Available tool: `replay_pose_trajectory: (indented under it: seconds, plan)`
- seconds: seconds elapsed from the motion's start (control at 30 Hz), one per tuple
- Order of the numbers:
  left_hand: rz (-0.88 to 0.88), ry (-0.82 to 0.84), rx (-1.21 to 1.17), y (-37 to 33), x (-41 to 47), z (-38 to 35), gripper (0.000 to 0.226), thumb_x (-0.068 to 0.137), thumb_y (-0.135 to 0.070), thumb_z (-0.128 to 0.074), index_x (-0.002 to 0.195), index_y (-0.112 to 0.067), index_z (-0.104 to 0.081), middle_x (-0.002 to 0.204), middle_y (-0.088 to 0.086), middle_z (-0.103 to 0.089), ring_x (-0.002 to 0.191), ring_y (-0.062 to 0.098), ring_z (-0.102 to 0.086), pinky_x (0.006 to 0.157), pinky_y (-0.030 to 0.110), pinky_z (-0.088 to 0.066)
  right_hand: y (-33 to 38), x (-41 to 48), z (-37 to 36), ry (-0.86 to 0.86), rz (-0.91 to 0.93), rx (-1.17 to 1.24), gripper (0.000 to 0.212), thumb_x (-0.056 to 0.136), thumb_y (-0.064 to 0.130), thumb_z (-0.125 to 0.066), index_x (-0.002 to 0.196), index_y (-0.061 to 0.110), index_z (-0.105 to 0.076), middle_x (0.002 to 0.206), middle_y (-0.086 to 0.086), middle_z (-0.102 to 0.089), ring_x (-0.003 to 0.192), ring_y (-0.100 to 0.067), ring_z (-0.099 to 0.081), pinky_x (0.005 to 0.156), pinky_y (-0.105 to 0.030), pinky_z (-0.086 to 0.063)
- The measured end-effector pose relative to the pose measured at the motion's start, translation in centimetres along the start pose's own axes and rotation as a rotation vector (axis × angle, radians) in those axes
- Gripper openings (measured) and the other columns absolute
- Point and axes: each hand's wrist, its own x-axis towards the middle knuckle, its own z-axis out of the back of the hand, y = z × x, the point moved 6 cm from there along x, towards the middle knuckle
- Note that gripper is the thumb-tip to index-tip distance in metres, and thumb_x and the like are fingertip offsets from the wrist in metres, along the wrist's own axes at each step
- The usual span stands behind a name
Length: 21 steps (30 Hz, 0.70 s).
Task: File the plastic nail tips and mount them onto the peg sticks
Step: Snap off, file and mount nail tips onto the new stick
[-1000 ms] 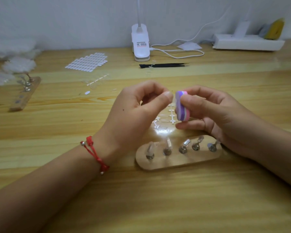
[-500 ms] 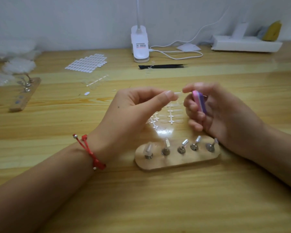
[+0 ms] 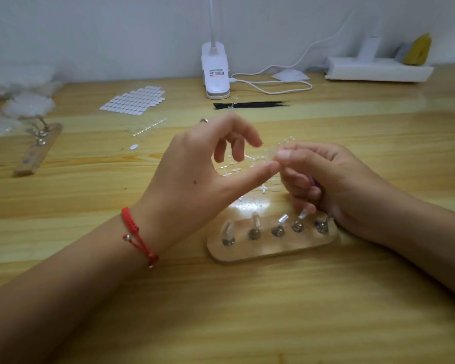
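nail tip [image 3: 273, 150] in right hand [image 3: 334, 179] pinch, left hand [image 3: 195, 177] slack; peg sticks [image 3: 279, 227] in base [image 3: 271, 248]

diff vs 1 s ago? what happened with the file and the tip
Filing stopped. The right hand tucked the file under its curled fingers, only a purple sliver showing, and pinched the clear nail tip with thumb and forefinger. The left hand opened its fingers off the tip; its thumb stays beside it. The peg board and tweezers have not moved.
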Motion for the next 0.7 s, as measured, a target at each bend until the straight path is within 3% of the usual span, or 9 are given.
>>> replay_pose_trajectory:
  seconds: [0.07, 0.17, 0.27, 0.33, 0.43, 0.57, 0.7]
  plan:
    - [-0.117, 0.007, 0.089, -0.7, 0.1, 0.2, 0.022, 0.079, -0.036, -0.075, 0.096, -0.023, -0.068, 0.078, -0.009, -0.054, 0.072, 0.011, -0.047, 0.068, 0.016, -0.034, -0.1, 0.0, -0.2, 0.041, -0.037, 0.001, 0.026, 0.083, 0.024, -0.061, 0.057, 0.024, -0.066, 0.052, 0.008, -0.036, 0.041, -0.006, -0.026, 0.038, -0.017, -0.033]
    - [-0.220, 0.024, 0.126, -1.6, 0.3, 0.3, 0.019, 0.079, -0.032, -0.076, 0.093, -0.020, -0.073, 0.080, -0.003, -0.059, 0.076, 0.016, -0.054, 0.068, 0.025, -0.041, 0.0, 0.0, -0.2, 0.060, -0.048, -0.020, 0.027, 0.082, 0.026, -0.058, 0.057, 0.025, -0.067, 0.052, 0.007, -0.035, 0.042, -0.007, -0.024, 0.038, -0.018, -0.032]
    - [-0.173, 0.106, 0.042, -1.6, 0.6, 0.9, 0.019, 0.076, -0.033, -0.077, 0.091, -0.023, -0.074, 0.077, -0.007, -0.061, 0.074, 0.012, -0.051, 0.068, 0.017, -0.037, 0.3, 0.0, 0.2, -0.001, -0.043, 0.074, 0.014, 0.080, 0.034, -0.064, 0.074, 0.024, -0.071, 0.054, 0.005, -0.034, 0.044, -0.007, -0.024, 0.037, -0.018, -0.032]
    - [-0.099, 0.270, -0.076, -1.2, 0.5, 0.8, 0.020, 0.073, -0.038, -0.077, 0.091, -0.029, -0.075, 0.075, -0.009, -0.062, 0.073, 0.012, -0.051, 0.065, 0.015, -0.033, 0.2, 0.0, 0.9, -0.070, -0.071, 0.159, 0.024, 0.077, 0.037, -0.062, 0.088, 0.017, -0.068, 0.055, 0.005, -0.034, 0.045, -0.007, -0.026, 0.037, -0.018, -0.031]
    - [-0.071, 0.461, -0.102, -1.3, -0.3, -0.4, 0.019, 0.072, -0.037, -0.078, 0.091, -0.034, -0.076, 0.077, -0.010, -0.065, 0.080, 0.017, -0.056, 0.070, 0.017, -0.038, 0.1, 0.1, 1.2, -0.083, -0.072, 0.155, 0.026, 0.077, 0.037, -0.060, 0.090, 0.015, -0.064, 0.055, 0.005, -0.033, 0.044, -0.007, -0.026, 0.037, -0.018, -0.031]
    - [-0.087, 0.481, -0.078, -1.7, -0.7, -1.6, 0.019, 0.072, -0.035, -0.077, 0.090, -0.033, -0.076, 0.078, -0.010, -0.066, 0.085, 0.021, -0.058, 0.080, 0.036, -0.044, 0.1, 0.0, 1.1, -0.080, -0.063, 0.137, 0.023, 0.080, 0.035, -0.059, 0.087, 0.015, -0.065, 0.055, 0.005, -0.033, 0.045, -0.008, -0.025, 0.037, -0.017, -0.030]
    - [-0.142, 0.465, -0.048, -2.2, -0.9, -1.8, 0.018, 0.072, -0.033, -0.075, 0.090, -0.032, -0.076, 0.077, -0.012, -0.066, 0.080, 0.022, -0.056, 0.076, 0.036, -0.045, 0.2, 0.0, 1.1, -0.076, -0.063, 0.143, 0.021, 0.079, 0.035, -0.060, 0.085, 0.015, -0.064, 0.055, 0.005, -0.033, 0.046, -0.008, -0.024, 0.037, -0.017, -0.030]
